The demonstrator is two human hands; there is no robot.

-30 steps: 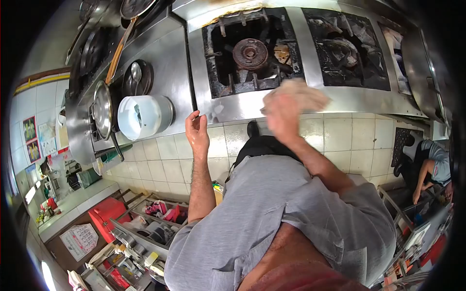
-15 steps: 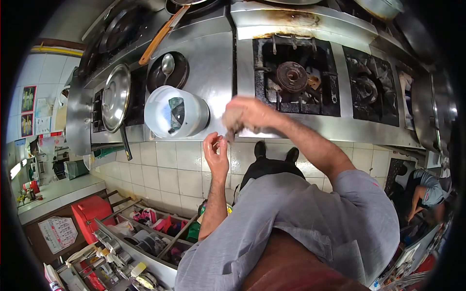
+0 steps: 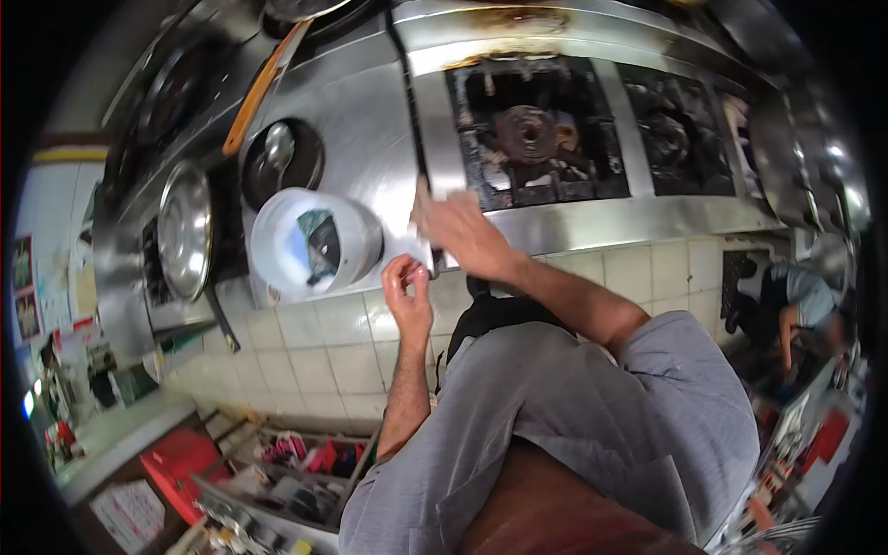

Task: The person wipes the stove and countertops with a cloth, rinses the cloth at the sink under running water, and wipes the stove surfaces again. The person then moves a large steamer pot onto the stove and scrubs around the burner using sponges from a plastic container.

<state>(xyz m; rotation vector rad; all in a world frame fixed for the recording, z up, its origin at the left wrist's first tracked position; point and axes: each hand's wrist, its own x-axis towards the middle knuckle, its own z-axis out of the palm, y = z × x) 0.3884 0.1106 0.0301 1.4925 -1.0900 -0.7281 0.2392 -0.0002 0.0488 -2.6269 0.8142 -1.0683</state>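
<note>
My right hand (image 3: pixel 467 236) is over the front part of the steel counter (image 3: pixel 370 111), near the seam beside the burner. It is smeared by motion and grips a greyish-beige cloth (image 3: pixel 423 211), pressed to the metal. My left hand (image 3: pixel 407 289) hovers at the counter's front edge, fingers loosely curled and apart, with nothing seen in them. Left of it stands a white plastic bucket (image 3: pixel 361 250) with a dark green and black item (image 3: pixel 320 242) inside. Behind the bucket, a metal ladle (image 3: pixel 277 148) lies in a dark pan (image 3: pixel 307 157).
A gas burner (image 3: pixel 529 134) and a second burner (image 3: pixel 666 139) are to the right. A lidded pan (image 3: pixel 185 231) sits at left, its handle jutting past the edge. A wooden-handled tool (image 3: pixel 254 102) lies behind. Another person (image 3: pixel 800 301) bends down at far right.
The view has shifted and tilted. My right hand has come down to the counter with the cloth, near the seam. My left hand stays curled near the edge.
</note>
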